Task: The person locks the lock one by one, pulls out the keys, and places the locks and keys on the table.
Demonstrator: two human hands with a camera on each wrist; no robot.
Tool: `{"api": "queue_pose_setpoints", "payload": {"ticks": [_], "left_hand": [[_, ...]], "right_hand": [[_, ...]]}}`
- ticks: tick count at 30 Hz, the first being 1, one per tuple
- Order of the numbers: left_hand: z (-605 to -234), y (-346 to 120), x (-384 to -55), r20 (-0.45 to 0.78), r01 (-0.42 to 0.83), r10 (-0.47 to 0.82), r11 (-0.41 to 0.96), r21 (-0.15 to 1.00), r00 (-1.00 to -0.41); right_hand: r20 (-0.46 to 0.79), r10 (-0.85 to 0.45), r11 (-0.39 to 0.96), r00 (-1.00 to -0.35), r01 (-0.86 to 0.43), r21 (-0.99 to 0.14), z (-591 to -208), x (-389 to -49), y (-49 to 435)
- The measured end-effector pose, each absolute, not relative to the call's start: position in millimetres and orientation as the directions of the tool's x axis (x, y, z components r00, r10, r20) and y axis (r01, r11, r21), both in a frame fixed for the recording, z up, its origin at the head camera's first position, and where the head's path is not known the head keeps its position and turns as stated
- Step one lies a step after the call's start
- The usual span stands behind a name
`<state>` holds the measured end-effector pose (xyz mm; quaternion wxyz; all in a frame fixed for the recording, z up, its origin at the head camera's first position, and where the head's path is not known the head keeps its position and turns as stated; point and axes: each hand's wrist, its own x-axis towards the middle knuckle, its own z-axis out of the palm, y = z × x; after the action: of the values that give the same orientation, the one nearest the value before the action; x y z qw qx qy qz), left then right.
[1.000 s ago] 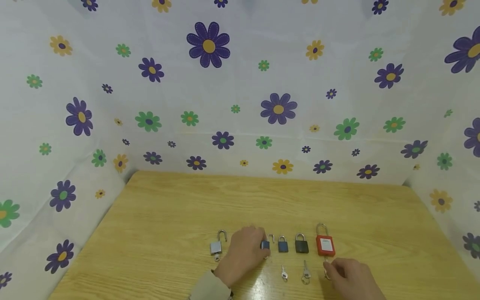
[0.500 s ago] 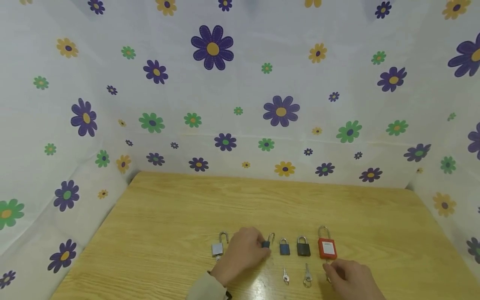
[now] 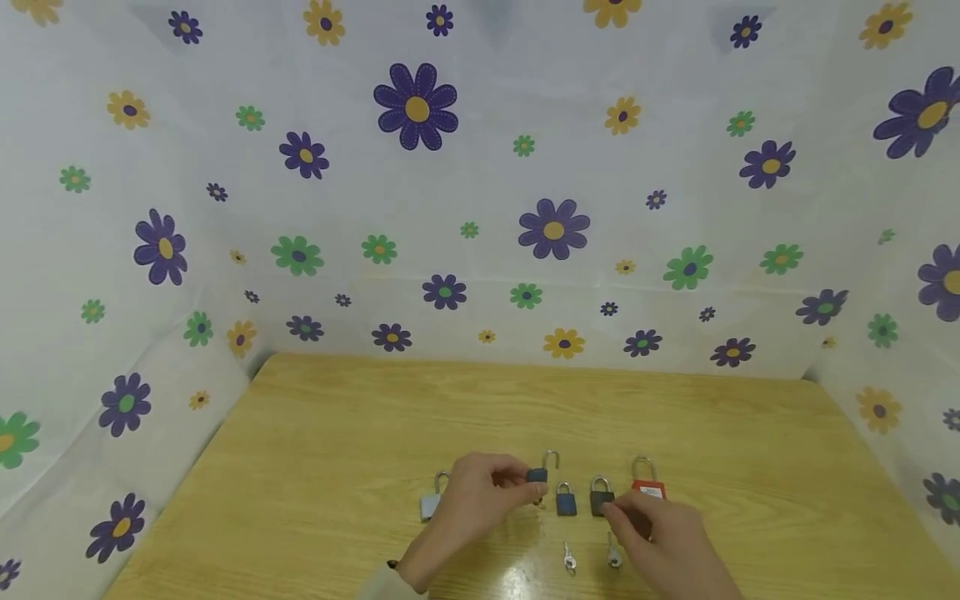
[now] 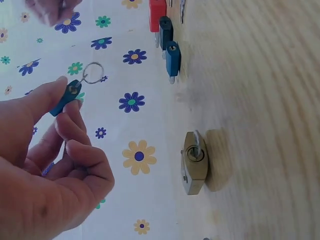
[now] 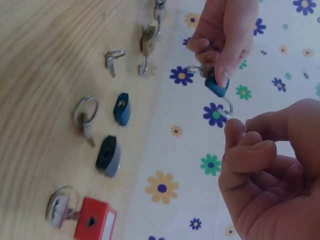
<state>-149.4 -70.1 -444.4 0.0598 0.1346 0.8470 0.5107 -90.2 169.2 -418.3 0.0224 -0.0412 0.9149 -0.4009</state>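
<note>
Left hand [image 3: 480, 496], in the head view, pinches one blue padlock [image 3: 537, 476] between thumb and fingers, above the desk [image 3: 360, 433]; its shackle [image 3: 551, 452] is released. Right hand [image 3: 660, 529] has fingers loosely bent, with nothing seen in its hold, near the black padlock [image 3: 601, 502], and covers part of the red padlock [image 3: 647, 483]. A closed blue padlock [image 3: 566, 503] lies between the two hands. Two keys [image 3: 569, 559] lie nearer to the person, and a silver padlock [image 3: 430, 507] is partly behind the left hand.

From the left wrist, thumb and index finger grip the raised padlock, and a key ring [image 4: 93, 62] hangs at its keyhole side. A brass-coloured padlock [image 4: 195, 170] stands on the desk.

From the right wrist, the right fingertips appear just beside the shackle's free end; I cannot tell whether they touch. The red padlock has its own key [image 5: 57, 209] inserted.
</note>
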Motion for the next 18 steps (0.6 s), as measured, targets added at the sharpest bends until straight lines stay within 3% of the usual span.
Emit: {"api": "queue_pose_setpoints", "payload": {"ticks": [7,18], "left_hand": [[-449,-72,-143,0.027,0.162,0.323,0.398,0.903,-0.946],[-457,-66,-130,0.070,0.228,0.421,0.340,0.912,-0.904]], "right_hand": [[0.119,-0.152,0.637,-0.981,-0.189,-0.747,-413,-99,152],[0.194,-0.089,0.624,-0.977,-0.207,-0.754,-415,-102,137]]}}
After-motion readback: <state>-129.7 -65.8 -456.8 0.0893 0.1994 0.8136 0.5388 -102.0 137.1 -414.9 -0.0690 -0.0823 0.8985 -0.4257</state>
